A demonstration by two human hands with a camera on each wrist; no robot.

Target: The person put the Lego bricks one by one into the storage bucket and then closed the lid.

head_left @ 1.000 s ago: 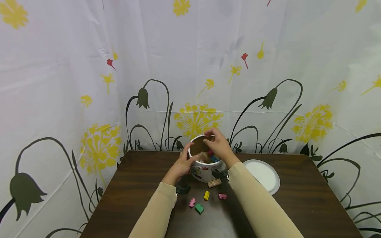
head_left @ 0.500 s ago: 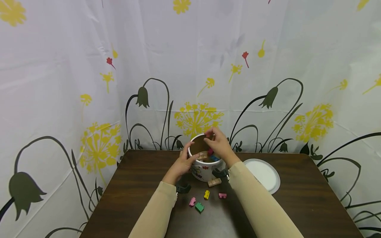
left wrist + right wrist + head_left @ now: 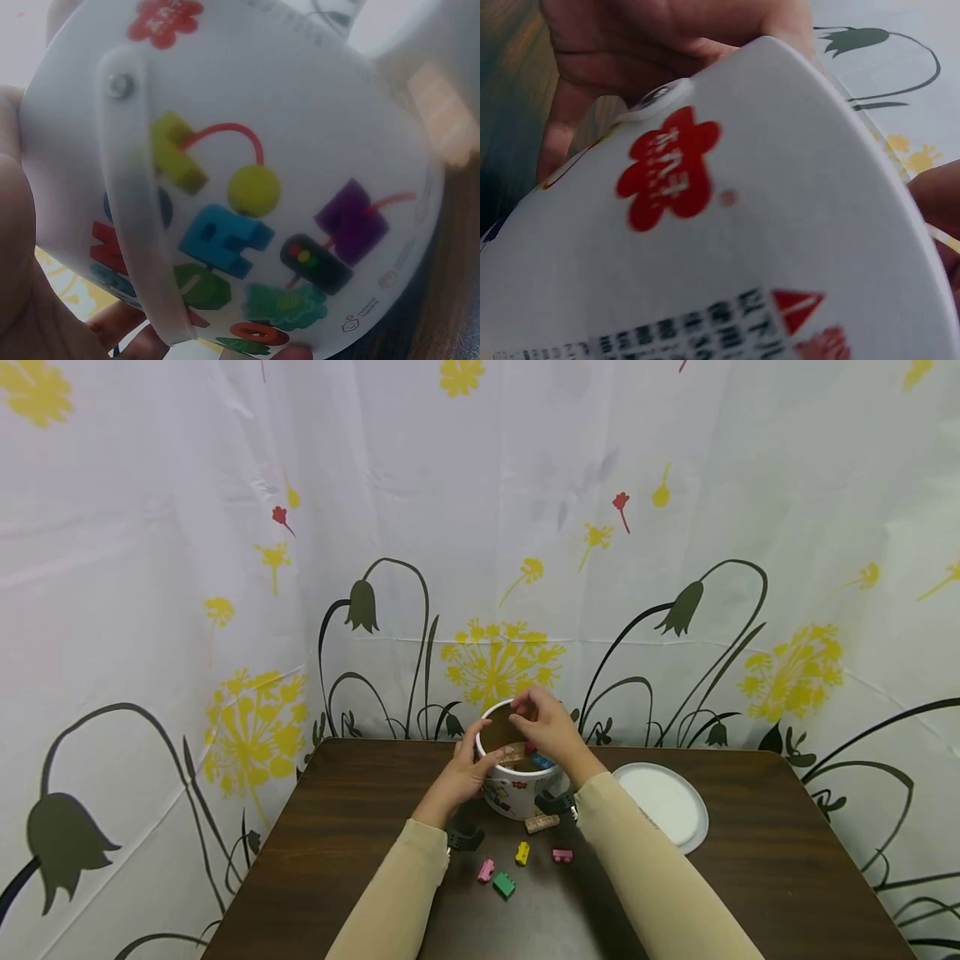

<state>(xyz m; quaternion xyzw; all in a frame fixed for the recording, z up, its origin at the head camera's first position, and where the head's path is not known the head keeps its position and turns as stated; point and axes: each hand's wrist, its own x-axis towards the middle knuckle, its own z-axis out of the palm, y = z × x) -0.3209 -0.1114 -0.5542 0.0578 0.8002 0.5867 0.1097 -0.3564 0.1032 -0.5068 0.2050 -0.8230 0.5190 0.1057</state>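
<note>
Tan studded block, blurred second ago, lay sharp inside white printed plastic bucket, twelve o'clock; stirring seemed paused. Left hand gripped bucket, nine o'clock; right hand, two o'clock: I couldn't tell grasp.

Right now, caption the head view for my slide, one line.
Left hand holds a white bucket, right hand at its opening, with toy pieces and a white lid on the brown table.

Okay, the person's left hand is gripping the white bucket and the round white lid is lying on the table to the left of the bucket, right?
Not quite: the lid lies to the right of the bucket, as the head view shows.
</note>
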